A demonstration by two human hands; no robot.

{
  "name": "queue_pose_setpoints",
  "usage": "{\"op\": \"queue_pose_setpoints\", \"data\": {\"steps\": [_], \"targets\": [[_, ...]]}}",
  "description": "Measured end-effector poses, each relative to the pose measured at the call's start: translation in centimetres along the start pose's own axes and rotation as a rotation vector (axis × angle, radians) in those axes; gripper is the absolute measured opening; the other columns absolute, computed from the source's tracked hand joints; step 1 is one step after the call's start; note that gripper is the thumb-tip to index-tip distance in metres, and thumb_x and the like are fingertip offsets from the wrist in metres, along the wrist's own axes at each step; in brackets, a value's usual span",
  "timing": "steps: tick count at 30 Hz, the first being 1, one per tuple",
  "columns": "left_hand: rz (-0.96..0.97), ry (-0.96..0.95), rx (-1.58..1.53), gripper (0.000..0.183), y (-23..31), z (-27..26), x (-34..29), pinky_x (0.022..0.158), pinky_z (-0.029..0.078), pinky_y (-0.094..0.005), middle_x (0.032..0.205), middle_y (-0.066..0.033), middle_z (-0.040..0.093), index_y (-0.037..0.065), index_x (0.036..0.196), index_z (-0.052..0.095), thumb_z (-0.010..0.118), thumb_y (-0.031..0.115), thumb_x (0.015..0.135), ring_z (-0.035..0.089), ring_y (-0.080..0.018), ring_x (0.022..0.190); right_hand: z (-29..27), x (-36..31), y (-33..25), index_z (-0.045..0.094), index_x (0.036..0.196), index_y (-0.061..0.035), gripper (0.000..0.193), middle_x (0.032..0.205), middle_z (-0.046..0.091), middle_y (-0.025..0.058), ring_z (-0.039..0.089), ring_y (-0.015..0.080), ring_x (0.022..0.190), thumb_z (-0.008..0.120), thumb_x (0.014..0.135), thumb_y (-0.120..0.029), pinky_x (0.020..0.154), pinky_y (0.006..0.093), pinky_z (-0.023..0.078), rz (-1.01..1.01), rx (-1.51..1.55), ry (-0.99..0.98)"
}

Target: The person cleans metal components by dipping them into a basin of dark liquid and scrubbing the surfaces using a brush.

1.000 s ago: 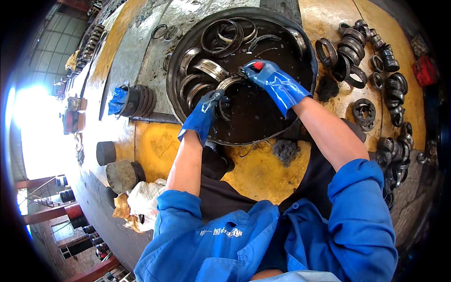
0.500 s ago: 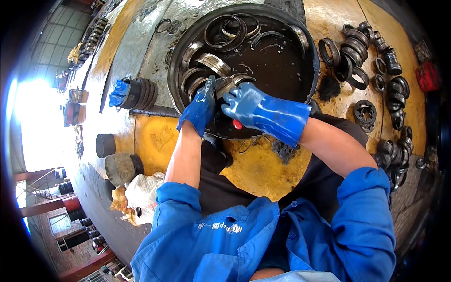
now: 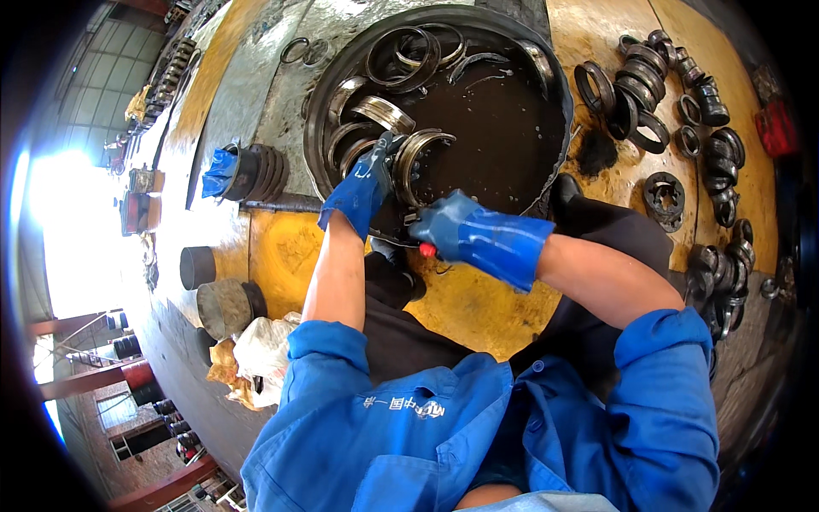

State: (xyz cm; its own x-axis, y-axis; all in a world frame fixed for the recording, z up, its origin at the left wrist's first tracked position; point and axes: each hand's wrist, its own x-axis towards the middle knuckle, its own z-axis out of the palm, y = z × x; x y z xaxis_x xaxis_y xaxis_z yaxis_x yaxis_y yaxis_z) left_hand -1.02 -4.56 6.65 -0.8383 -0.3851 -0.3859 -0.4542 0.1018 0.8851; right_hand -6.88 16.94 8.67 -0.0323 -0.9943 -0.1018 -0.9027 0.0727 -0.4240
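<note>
A round black basin (image 3: 546,111) of dark oily liquid sits in front of me with several steel bearing rings in it. My left hand (image 3: 363,183), in a blue glove, grips a large metal ring (image 3: 418,158) at the basin's near rim. My right hand (image 3: 465,235), also gloved in blue, is closed around a red-handled tool (image 3: 426,249) just below that ring, near the basin's edge.
Dark bearing rings and races (image 3: 636,94) lie in rows on the yellow floor to the right. A stack of rings with a blue glove (image 3: 226,171) on it stands at the left, with metal cylinders (image 3: 217,303) and a rag bundle (image 3: 256,350) lower left.
My right hand has come back from the middle of the basin toward the near rim, down and left, beside my left hand. The left hand has lifted the ring slightly.
</note>
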Motion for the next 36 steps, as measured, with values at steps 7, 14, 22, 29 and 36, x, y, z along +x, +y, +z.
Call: {"op": "queue_pose_setpoints", "data": {"steps": [7, 14, 22, 29, 36], "targets": [[-0.092, -0.078, -0.495, 0.046, 0.7, 0.7, -0.7, 0.108, 0.036, -0.0302, 0.134, -0.0058, 0.059, 0.005, 0.139, 0.055, 0.043, 0.036, 0.107, 0.05, -0.0194, 0.124, 0.6, 1.3, 4.3, 0.071, 0.113, -0.0235, 0.036, 0.104, 0.072, 0.0097, 0.068, 0.0336, 0.098, 0.068, 0.078, -0.019, 0.084, 0.0441, 0.055, 0.039, 0.317, 0.071], [-0.074, 0.007, 0.0, 0.044, 2.6, 1.6, -1.3, 0.094, 0.046, -0.0315, 0.116, -0.0081, 0.068, 0.003, 0.126, 0.063, 0.064, 0.033, 0.094, 0.061, -0.0198, 0.103, -0.8, 1.7, 4.8, 0.07, 0.114, -0.0221, 0.039, 0.106, 0.072, 0.0104, 0.067, 0.0348, 0.101, 0.066, 0.076, -0.017, 0.085, 0.0436, 0.055, 0.066, 0.213, -0.148], [-0.099, 0.125, 0.241, 0.04, -3.9, 1.2, 5.8, 0.078, 0.053, -0.0378, 0.096, -0.0116, 0.073, 0.002, 0.111, 0.07, 0.083, 0.02, 0.077, 0.067, -0.0257, 0.082, -1.3, 0.9, 6.7, 0.072, 0.113, -0.0187, 0.041, 0.107, 0.071, 0.0123, 0.068, 0.0343, 0.104, 0.066, 0.074, -0.009, 0.087, 0.044, 0.055, 0.092, -0.007, -0.35], [-0.062, 0.171, 0.36, 0.041, -5.5, 1.3, 7.5, 0.08, 0.054, -0.04, 0.096, -0.0154, 0.073, 0.0, 0.11, 0.07, 0.083, 0.019, 0.076, 0.069, -0.0256, 0.086, -1.5, -0.3, 10.8, 0.072, 0.114, -0.0148, 0.037, 0.106, 0.073, 0.011, 0.07, 0.0329, 0.1, 0.068, 0.077, -0.012, 0.083, 0.0449, 0.056, 0.116, -0.147, -0.269], [-0.072, 0.213, 0.282, 0.04, -5.9, 1.4, 7.4, 0.08, 0.054, -0.0392, 0.096, -0.0166, 0.074, 0.001, 0.109, 0.071, 0.083, 0.016, 0.074, 0.07, -0.0283, 0.085, -4.6, -0.3, 10.0, 0.07, 0.116, -0.0207, 0.043, 0.114, 0.07, 0.0062, 0.067, 0.0289, 0.107, 0.068, 0.075, -0.009, 0.09, 0.0413, 0.055, 0.07, -0.088, -0.019]]}}
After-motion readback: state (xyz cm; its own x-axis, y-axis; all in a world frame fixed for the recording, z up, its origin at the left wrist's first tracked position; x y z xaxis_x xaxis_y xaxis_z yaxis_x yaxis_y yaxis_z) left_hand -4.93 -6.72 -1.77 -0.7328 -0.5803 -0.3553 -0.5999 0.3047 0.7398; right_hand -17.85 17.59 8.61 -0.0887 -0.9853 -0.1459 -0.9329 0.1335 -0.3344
